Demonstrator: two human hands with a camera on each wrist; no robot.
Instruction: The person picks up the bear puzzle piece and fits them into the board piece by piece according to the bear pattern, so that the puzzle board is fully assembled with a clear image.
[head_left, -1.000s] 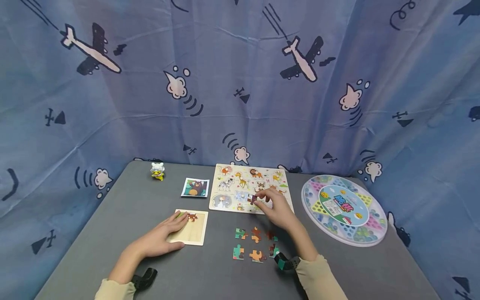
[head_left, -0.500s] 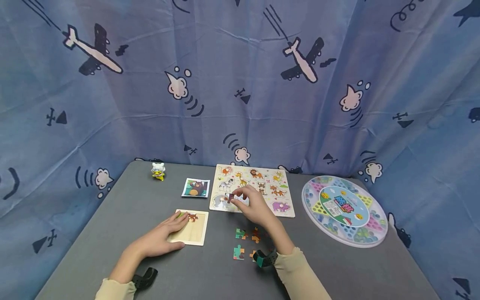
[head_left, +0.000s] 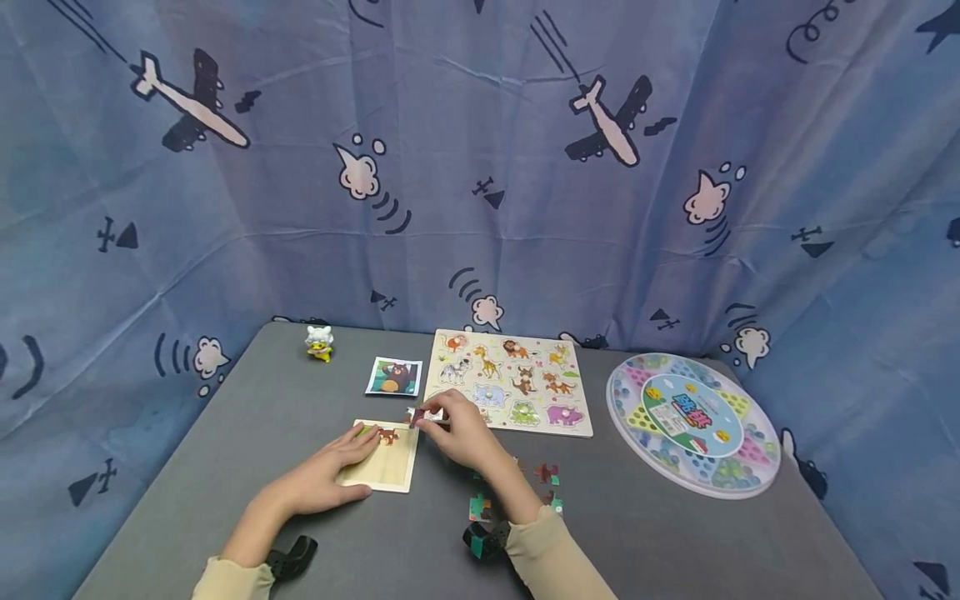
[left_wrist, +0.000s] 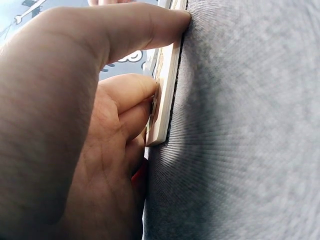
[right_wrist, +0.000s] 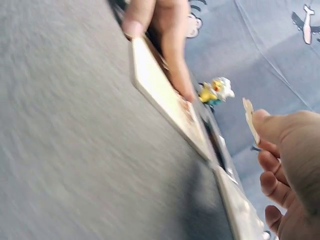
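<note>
Right hand (head_left: 461, 429): pinching one puzzle piece (right_wrist: 251, 120), raised; lately swept leftward from over the animal board (head_left: 502, 371), so the piece, I judge, is now within easy reach of the tray.
Left hand (head_left: 333, 467): grasping nothing, fingers extended, resting on the wooden tray (head_left: 392, 470), unmoved.
Laid pieces (head_left: 387, 436): in the tray, at left fingertips.
Loose pieces (head_left: 547, 473): tabletop (head_left: 637, 542), around right forearm.
Picture card (head_left: 394, 377): beyond both hands.

Blue airplane-print curtain (head_left: 465, 217), gray tabletop (head_left: 660, 533)
</note>
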